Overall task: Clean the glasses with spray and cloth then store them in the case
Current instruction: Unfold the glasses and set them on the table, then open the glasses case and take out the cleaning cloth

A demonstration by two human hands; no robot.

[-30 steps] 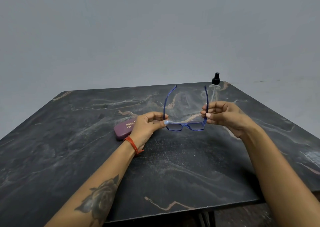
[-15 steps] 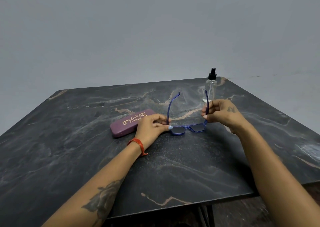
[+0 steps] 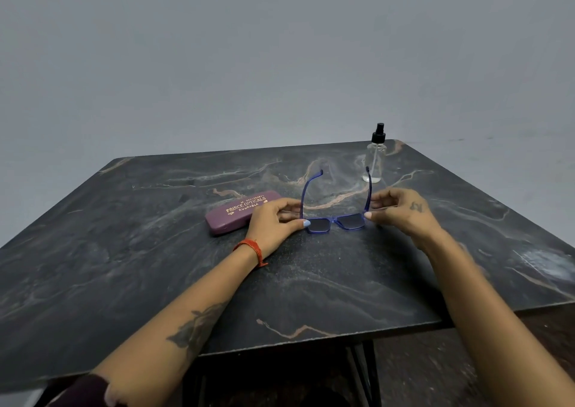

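Blue-framed glasses (image 3: 336,221) with tinted lenses lie lens-down on the dark marble table (image 3: 311,282), both arms pointing up and away. My left hand (image 3: 273,220) pinches the left hinge of the frame. My right hand (image 3: 401,212) pinches the right hinge, its fingers curled round the right arm. A closed maroon case (image 3: 233,212) with gold lettering lies just left of my left hand. A clear spray bottle (image 3: 375,158) with a black nozzle stands upright behind the glasses, near the far right corner. No cloth is in view.
A plain grey wall rises behind the table. The table's front edge (image 3: 311,341) runs below my forearms, with dark metal legs under it.
Both hands have lowered the glasses from the air down onto the table. The head view has tilted, so the case now shows fully.
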